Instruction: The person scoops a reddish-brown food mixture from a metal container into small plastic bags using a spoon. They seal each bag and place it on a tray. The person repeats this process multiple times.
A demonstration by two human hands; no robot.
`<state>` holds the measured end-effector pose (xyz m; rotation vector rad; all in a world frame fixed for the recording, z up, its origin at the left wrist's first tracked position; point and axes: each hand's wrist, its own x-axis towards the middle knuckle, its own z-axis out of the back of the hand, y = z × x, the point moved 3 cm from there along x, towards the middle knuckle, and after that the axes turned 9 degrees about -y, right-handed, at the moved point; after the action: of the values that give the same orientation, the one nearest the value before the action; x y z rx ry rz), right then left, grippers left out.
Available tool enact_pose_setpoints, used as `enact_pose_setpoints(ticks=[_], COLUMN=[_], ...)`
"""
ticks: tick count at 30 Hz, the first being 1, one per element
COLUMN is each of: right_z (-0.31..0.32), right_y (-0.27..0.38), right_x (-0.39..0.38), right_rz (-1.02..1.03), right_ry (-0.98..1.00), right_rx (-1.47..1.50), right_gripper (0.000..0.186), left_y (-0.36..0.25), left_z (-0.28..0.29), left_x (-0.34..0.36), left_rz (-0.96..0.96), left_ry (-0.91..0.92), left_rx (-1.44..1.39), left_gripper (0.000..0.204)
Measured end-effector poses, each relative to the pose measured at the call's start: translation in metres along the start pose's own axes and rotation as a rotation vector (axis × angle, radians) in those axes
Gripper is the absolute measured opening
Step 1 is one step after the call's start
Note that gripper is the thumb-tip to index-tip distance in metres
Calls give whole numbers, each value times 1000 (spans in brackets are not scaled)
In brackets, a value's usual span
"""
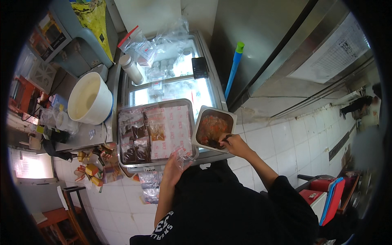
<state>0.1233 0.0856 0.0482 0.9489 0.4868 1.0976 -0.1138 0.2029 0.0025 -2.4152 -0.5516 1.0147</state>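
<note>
My right hand (233,144) grips a dark-handled utensil (224,140) that dips into a steel pan (199,125) of orange-brown saucy food. My left hand (174,166) holds a small clear plastic bag (182,155) open just below a metal tray's front edge. The tray (188,102) sits on a glass-topped chest freezer and carries several flat pouches (136,141) filled with dark sauce, lying on red-and-white printed sheets (173,130).
A large white bucket (90,98) stands on a steel counter to the left. A steel bottle (131,68), loose clear bags (157,45) and a dark device (200,67) lie on the freezer lid (179,87). A blue pole (234,69) leans at its right. More bags (149,185) lie on the tiled floor.
</note>
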Motion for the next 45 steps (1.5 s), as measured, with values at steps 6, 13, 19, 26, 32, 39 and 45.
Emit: enact_pose_setpoints(ticks=[6,13,19,26,32,39,45], right_z=[13,7,8,-3,-9,-12,41], right_y=[-42,-99,-77,-52,-92,-110,-74], right_x=[-15,-43,-40,-36,-47,-56,-37], right_rz=[-251,-707,-554,-305,-711,-878,-713], right_ry=[-307,-639,-555,-384,-669,-704,-733], right_rx=[273,804,656,442,823,1163,1142], right_gripper=[4,13,13,12,11,8,9], left_y=[-3,-5,-7,-2,-19,-39,-35], left_z=[7,6,-4,4,4,-22,-62], left_x=[0,5,6,12,28,47,73], left_rz=[31,28,17,-103,-388,-572,-664], left_ry=[-18,-2,-38,-52,-125,-34,236], left_rx=[5,43,129,257,545,644,836], left_gripper=[47,44,45,47,49,47,45])
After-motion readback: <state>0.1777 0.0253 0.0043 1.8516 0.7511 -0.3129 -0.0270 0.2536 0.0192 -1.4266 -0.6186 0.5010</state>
